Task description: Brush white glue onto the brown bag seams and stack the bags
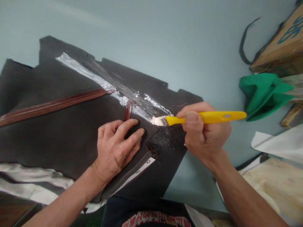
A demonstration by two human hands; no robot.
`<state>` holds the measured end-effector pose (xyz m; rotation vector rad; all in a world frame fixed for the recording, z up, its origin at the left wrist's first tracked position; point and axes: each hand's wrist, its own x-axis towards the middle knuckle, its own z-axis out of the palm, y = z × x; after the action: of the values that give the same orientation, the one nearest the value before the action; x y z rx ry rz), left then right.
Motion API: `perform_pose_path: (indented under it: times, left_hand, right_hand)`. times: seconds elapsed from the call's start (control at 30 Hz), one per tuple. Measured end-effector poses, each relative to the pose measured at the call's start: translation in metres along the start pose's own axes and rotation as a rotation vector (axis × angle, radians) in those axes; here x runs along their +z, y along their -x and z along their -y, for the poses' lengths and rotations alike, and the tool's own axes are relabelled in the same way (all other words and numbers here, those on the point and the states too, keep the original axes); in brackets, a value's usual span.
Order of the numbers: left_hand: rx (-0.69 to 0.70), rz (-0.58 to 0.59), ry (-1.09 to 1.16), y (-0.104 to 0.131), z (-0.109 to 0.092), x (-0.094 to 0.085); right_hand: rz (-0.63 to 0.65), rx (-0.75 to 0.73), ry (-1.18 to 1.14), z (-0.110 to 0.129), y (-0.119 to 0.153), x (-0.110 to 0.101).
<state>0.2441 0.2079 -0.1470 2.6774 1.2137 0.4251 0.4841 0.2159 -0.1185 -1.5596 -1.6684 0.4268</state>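
Note:
My right hand [205,132] grips a yellow-handled brush [213,117]. White paste coats the bristles, which touch the end of a white smeared strip [82,71] along the edge of a dark panel [59,138]. Fingers apart, my left hand [118,145] lies flat on this panel, just below a short reddish-brown strip [128,111]. A longer reddish-brown band [54,103] with stitching crosses the panel to the left. Beneath it lies another dark sheet [139,75] with notched edges and a second white streak.
The pieces lie on a pale blue-green table [146,28]. At the right are a cardboard box [284,44], a dark strap [242,44], green cloth [262,94] and white sheets [281,145]. Crumpled whitish material [35,186] is at lower left.

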Motion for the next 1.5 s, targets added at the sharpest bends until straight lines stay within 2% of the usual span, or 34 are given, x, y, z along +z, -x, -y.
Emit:
perform_pose_path:
  times: [0.1,0.2,0.3,0.4,0.53,0.63,0.73,0.83,0.93,1.03,1.13,1.23,1.33,1.5]
  left_hand:
    - [-0.003,0.000,0.005,0.001,0.001,0.001]
    - [-0.002,-0.011,0.016,0.002,0.001,0.002]
    - [-0.007,-0.014,0.023,0.002,0.001,0.003]
    - [-0.014,-0.012,0.025,0.003,0.001,0.003]
    - [-0.004,-0.009,0.026,0.004,0.002,0.004]
    - [-0.003,-0.021,0.025,0.003,0.003,0.004]
    - [-0.007,-0.017,0.023,0.003,0.002,0.003]
    - [-0.007,0.001,0.021,0.003,0.002,0.002]
    - [-0.009,-0.001,0.013,0.004,0.002,0.003]
    - [-0.005,-0.017,0.016,0.004,0.003,0.004]
    - [0.004,-0.018,0.020,0.003,0.003,0.004]
    - [-0.006,-0.001,0.016,0.003,0.002,0.003]
    - [-0.018,0.006,0.020,0.004,0.002,0.002]
    - [-0.034,0.012,0.030,0.005,0.003,0.004]
  right_hand:
    - [-0.035,0.015,-0.017,0.002,-0.001,0.002]
    - [0.010,-0.017,-0.034,0.002,0.000,0.004]
    - [0.070,-0.018,0.015,0.000,0.004,-0.005]
    - [0.044,0.007,0.024,0.003,0.006,-0.011]
    - [-0.034,-0.003,-0.077,0.006,0.002,0.003]
    - [0.032,0.000,-0.115,0.000,0.004,0.009]
    - [0.068,0.040,-0.043,-0.005,0.012,-0.003]
    - [0.023,0.076,0.005,-0.003,0.019,-0.013]
    - [-0.028,0.078,-0.062,-0.001,0.021,-0.010]
    - [0.027,0.060,-0.080,-0.004,0.023,-0.007]
    - [0.048,0.064,0.001,-0.008,0.026,-0.015]
    - [-0.010,0.061,-0.011,-0.006,0.027,-0.023]
    - [-0.057,0.054,-0.072,-0.003,0.027,-0.019]
    - [0.028,0.079,-0.018,-0.005,0.032,-0.015]
